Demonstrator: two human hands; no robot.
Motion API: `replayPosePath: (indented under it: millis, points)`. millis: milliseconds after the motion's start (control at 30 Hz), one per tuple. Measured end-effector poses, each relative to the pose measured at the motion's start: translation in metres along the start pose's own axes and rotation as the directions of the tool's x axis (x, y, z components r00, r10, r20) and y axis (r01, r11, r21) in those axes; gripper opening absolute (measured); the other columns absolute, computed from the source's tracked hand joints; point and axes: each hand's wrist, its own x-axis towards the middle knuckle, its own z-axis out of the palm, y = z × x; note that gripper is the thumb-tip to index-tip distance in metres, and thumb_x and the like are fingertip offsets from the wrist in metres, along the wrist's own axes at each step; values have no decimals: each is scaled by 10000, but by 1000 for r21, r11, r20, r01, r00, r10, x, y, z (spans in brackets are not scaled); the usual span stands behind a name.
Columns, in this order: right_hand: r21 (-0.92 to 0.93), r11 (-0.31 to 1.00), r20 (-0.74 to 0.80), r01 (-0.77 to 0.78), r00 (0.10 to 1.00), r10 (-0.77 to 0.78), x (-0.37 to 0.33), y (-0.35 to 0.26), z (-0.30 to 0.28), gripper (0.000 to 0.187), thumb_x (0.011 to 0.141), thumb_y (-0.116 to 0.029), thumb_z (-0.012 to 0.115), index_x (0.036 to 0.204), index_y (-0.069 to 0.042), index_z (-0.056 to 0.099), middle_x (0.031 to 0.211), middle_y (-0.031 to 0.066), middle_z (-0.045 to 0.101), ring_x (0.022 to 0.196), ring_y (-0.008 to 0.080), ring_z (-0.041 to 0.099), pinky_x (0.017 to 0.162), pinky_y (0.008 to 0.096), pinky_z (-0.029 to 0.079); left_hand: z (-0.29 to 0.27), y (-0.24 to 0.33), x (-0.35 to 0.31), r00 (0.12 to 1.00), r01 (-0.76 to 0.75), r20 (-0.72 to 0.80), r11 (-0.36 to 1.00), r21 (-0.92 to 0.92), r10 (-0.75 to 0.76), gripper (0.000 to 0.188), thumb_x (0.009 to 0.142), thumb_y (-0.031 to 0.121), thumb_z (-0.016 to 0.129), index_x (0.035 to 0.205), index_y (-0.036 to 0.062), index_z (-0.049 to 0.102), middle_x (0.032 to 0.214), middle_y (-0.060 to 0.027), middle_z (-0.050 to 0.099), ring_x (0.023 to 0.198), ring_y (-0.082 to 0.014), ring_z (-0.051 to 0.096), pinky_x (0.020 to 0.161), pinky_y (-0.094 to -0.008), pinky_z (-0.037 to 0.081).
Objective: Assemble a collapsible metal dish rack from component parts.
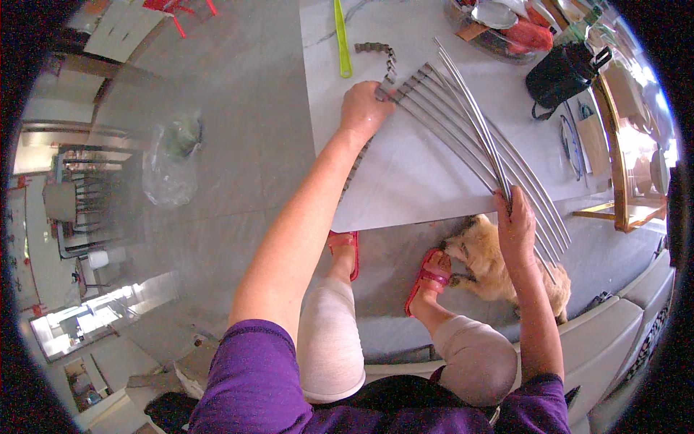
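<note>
My left hand (pixel 366 108) is closed on a dark segmented strip (pixel 391 64) over the table's left side. One end of the strip curls across the tabletop, and another stretch hangs past the table edge below my wrist. Several thin metal rods (pixel 459 130) fan out from the strip beside my left fingers, slanting down to the right. My right hand (pixel 517 224) grips a bundle of similar rods (pixel 486 134) at the table's near edge. The bundle's far ends point up over the table, and the fanned rods pass beside this hand.
A lime-green flat strip (pixel 342 40) lies on the pale table (pixel 390 173). At the far right are a cluttered bowl (pixel 499 25), a black pouch (pixel 560 76), glasses (pixel 571 148) and a wooden frame (pixel 620 166). A tan dog (pixel 488 260) lies by my feet; a plastic bag (pixel 170 170) is on the floor.
</note>
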Motion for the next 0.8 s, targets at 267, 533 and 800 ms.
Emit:
replayPosePath:
  millis: [267,533,800]
  points:
    - [-25,999,39,-43,998,44,1,-1,0,205,881,-227,544,901,-26,506,756,199,550,699,405,542,590,461,409,-2,3,-2,1000,-7,3,1000,-15,7,230,598,128,659,810,40,678,734,-162,637,703,-291,622,652,-369,476]
    - [-18,1000,2,-16,1000,16,-1,2,4,199,876,-218,551,879,-27,496,729,196,536,675,403,532,573,457,400,-2,5,-2,1000,-5,10,1000,7,5,201,628,130,658,801,30,671,746,-173,637,721,-301,624,661,-368,472]
    - [-16,1000,-49,22,999,-23,3,-6,1,173,873,-204,554,888,-39,501,785,184,545,713,396,554,597,450,425,-2,1,-1,1000,-5,10,1000,-3,5,192,649,132,649,805,21,666,748,-187,632,722,-317,621,658,-378,467]
